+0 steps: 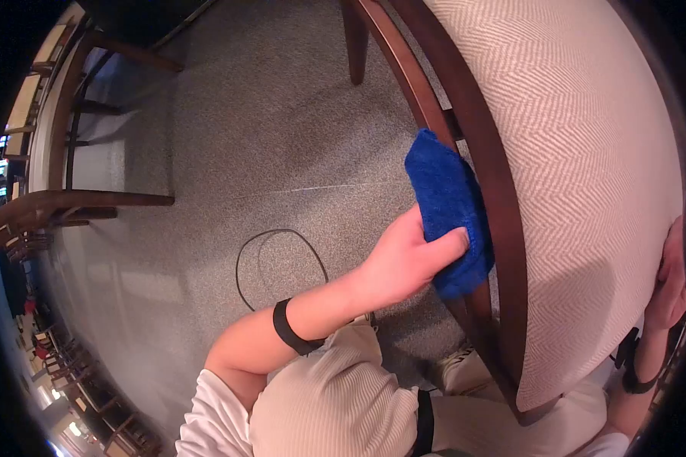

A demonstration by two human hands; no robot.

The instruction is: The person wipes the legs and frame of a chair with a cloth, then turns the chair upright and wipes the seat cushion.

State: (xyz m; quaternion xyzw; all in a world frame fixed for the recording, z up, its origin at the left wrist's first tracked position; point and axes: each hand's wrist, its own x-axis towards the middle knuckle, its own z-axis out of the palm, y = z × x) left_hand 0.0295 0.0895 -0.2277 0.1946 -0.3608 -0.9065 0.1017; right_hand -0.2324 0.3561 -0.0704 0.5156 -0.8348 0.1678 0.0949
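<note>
A blue cloth [451, 206] is wrapped over the lower wooden rail [404, 72] of a chair. My left hand [419, 255] grips it from the left, thumb on top, pressing it against the rail. Beside this rail runs the thicker dark brown frame of the chair [503, 221], which borders a cushion [587, 160] in pale herringbone fabric. At the cushion's far right edge, my right hand [669, 286] holds the chair's side with its fingers curled; part of that hand is hidden by the edge.
A black cable [240, 278] loops on the grey speckled carpet [282, 129] left of my forearm. Other wooden chairs [91, 199] stand along the left side. My bent legs [320, 396] are below, close to the chair, with a shoe [461, 369] beneath it.
</note>
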